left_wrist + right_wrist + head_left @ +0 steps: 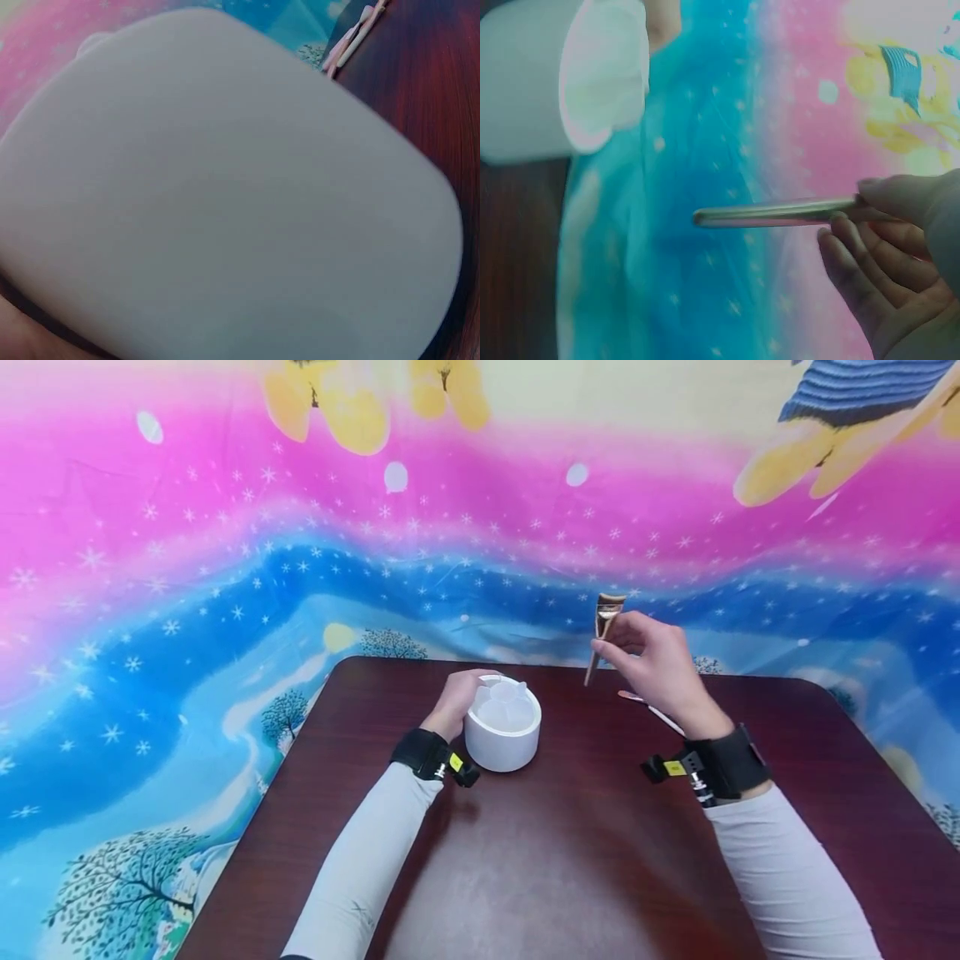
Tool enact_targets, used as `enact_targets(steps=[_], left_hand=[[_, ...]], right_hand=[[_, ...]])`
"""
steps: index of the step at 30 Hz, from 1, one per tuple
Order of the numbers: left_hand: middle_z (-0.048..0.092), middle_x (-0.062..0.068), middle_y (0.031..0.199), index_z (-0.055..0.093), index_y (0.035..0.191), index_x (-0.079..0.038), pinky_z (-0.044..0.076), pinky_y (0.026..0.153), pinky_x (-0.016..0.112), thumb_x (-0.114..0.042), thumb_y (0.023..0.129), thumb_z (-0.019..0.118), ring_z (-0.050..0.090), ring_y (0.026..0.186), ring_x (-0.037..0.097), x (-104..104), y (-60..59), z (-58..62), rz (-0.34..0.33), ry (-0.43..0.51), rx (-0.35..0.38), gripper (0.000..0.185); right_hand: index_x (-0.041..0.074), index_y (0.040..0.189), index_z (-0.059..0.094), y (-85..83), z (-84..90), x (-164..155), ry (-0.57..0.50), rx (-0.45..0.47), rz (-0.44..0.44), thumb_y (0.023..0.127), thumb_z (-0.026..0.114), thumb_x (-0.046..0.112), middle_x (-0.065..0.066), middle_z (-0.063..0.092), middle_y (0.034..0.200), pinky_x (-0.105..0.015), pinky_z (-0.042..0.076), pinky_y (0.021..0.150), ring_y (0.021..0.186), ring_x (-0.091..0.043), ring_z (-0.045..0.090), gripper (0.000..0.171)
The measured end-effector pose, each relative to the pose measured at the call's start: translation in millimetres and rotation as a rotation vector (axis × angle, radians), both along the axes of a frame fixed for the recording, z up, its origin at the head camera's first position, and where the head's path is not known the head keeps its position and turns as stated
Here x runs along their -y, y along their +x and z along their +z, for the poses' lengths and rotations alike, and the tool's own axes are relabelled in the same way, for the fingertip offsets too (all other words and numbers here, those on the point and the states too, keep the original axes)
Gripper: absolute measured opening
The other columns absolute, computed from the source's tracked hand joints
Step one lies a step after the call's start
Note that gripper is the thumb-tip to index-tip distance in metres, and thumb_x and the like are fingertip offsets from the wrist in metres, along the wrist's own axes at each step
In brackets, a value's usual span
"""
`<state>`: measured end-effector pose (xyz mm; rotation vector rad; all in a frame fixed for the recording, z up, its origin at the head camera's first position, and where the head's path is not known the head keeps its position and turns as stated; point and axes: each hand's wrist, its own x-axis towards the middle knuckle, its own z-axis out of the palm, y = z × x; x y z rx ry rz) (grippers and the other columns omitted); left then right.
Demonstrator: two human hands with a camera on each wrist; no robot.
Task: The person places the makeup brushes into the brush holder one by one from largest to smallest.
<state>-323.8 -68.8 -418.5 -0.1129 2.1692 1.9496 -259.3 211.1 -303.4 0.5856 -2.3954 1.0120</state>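
Nearest the person lay a broad bare stretch of the dark table, with both pale sleeves reaching out over it. Beyond that the left hand was wrapped round the far left side of the white pot, fingers curled against its wall, which seemed the right way to keep so light a pot from skating. It stood upright a little left of centre, with some clear pieces inside that I could not make out. To its right the right hand was lifted off the table, pinching a slim rose-gold tool, perhaps an eyelash curler, between thumb and fingertips, its head up and its thin end pointing down; the right wrist view showed its shaft well apart from the pot's rim. As I judged it, a grip so near one end would let the tool swing, so a slow, level carry with the pot kept pinned would serve best. Just under that hand lay a thin pink-and-white stick, which a low wrist could brush. The far edge ran close behind, with the starry cloth rising beyond it; the open room was forward and right, toward the rounded corner.
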Motion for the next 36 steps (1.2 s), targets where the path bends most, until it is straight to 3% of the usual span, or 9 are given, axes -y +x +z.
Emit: enact_targets(steps=[6,17,28,36], left_hand=[[0.067,0.006,0.134,0.073,0.129,-0.013,0.045,0.11,0.042,-0.006,0.094,0.044,0.06,0.126,0.026,-9.3,2.9,0.9,-0.072,-0.018,-0.011,0.046],[0.069,0.005,0.131,0.076,0.125,-0.014,0.047,0.107,0.042,-0.003,0.09,0.047,0.062,0.123,0.024,-16.7,6.5,1.4,-0.081,-0.061,-0.05,0.046],[0.074,0.002,0.119,0.078,0.118,-0.014,0.05,0.101,0.041,-0.003,0.087,0.046,0.066,0.113,0.021,-22.2,12.6,0.4,-0.077,-0.074,-0.087,0.046],[0.072,0.004,0.124,0.077,0.122,-0.013,0.048,0.105,0.043,-0.002,0.087,0.045,0.064,0.12,0.024,-23.9,13.9,2.8,-0.079,-0.077,-0.078,0.048]], right_hand=[[0.002,0.102,0.07,-7.0,-17.2,24.6,-0.112,0.011,0.033,0.093,0.076,0.013,-0.01,0.076,0.095,-0.014,0.055,0.077,0.085,-0.015,0.073,0.015],[0.001,0.104,0.069,-17.4,-43.1,52.4,-0.177,0.034,0.1,0.095,0.074,0.013,-0.01,0.074,0.094,-0.018,0.055,0.073,0.084,-0.018,0.072,0.015],[0.009,0.1,0.069,-19.1,-63.0,54.7,-0.051,0.086,0.147,0.098,0.07,0.015,-0.003,0.072,0.087,-0.028,0.053,0.065,0.074,-0.016,0.067,0.007],[0.014,0.098,0.068,-20.5,-72.3,51.6,0.108,0.175,0.17,0.098,0.07,0.02,-0.003,0.069,0.093,-0.038,0.045,0.073,0.081,-0.023,0.057,0.006]])
